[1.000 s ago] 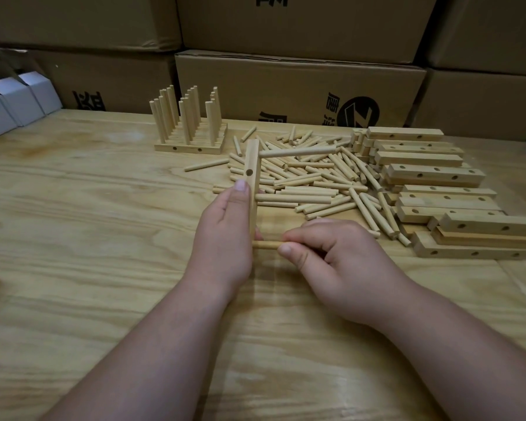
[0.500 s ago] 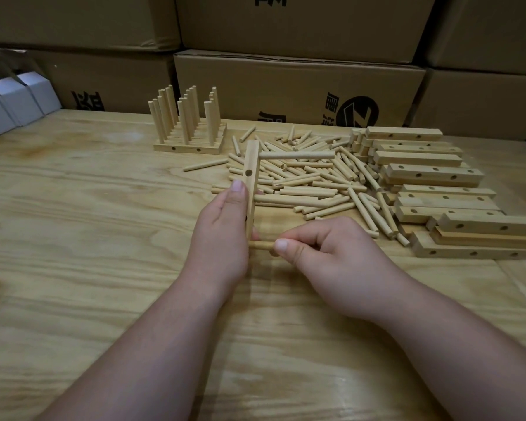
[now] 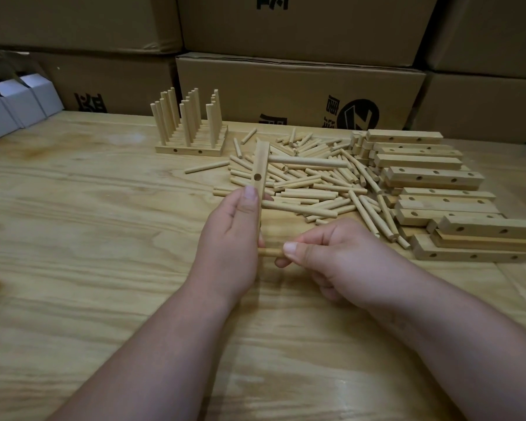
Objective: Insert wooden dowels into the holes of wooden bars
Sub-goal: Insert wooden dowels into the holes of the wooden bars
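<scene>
Left hand: the left hand (image 3: 229, 238) grips a wooden bar (image 3: 260, 177) near its lower end, thumb laid flat up the bar's face, fingers wrapped behind.
Bar: held roughly upright above the table (image 3: 104, 208), its top leaning a little to the right; one open hole shows in the face just above the thumb tip.
Right hand: the right hand (image 3: 331, 262) pinches a dowel (image 3: 269, 253) between thumb and curled fingers.
Dowel: lies level, its left end meeting the bottom of the bar beside the left palm; whether it has entered a hole cannot be told, as the hands cover the joint.
Second dowel: another dowel (image 3: 307, 162) sticks out sideways to the right from near the top of the bar.
Loose dowels: a scattered pile of dowels (image 3: 316, 189) lies on the table just beyond the hands.
Spare bars: stacked bars (image 3: 438, 202) with holes sit to the right of the pile.
Finished pieces: a group of bars with upright dowels (image 3: 189, 129) stands at the far left of the pile.
Background: cardboard boxes (image 3: 286, 86) line the far edge; white boxes (image 3: 12, 101) sit at far left.
</scene>
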Action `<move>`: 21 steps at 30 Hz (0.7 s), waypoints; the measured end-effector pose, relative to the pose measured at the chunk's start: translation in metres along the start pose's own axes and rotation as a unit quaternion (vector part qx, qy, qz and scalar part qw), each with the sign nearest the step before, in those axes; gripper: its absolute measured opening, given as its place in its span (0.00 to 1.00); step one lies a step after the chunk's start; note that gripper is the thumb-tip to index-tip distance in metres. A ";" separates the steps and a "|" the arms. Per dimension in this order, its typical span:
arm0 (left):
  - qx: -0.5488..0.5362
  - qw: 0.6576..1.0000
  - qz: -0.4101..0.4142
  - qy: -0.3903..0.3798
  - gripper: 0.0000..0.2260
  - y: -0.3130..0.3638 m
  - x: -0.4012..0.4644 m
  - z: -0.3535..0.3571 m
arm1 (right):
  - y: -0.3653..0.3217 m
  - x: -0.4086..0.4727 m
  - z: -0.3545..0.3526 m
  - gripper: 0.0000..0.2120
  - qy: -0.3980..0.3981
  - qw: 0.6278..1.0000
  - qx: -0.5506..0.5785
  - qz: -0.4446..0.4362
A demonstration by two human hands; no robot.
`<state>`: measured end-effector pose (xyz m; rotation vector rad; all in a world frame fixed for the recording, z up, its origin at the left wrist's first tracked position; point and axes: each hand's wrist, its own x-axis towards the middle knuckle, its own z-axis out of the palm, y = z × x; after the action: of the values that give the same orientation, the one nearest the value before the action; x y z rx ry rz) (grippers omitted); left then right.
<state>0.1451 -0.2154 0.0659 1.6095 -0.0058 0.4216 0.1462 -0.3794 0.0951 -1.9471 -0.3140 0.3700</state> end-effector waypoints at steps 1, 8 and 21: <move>0.000 1.000 0.005 0.000 0.19 -0.001 0.000 0.000 | 0.000 0.000 -0.001 0.10 0.000 1.000 0.000 -0.002; -0.052 0.998 -0.022 0.004 0.13 -0.002 0.008 -0.002 | -0.004 0.003 -0.006 0.12 0.057 0.988 0.144 -0.026; -0.264 0.956 -0.122 -0.040 0.11 0.005 0.017 -0.008 | 0.006 0.004 0.008 0.10 0.185 0.978 0.039 -0.089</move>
<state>0.1572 -0.2039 0.0759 1.0792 0.0163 0.1423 0.1471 -0.3737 0.0865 -1.8486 -0.2244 -0.0982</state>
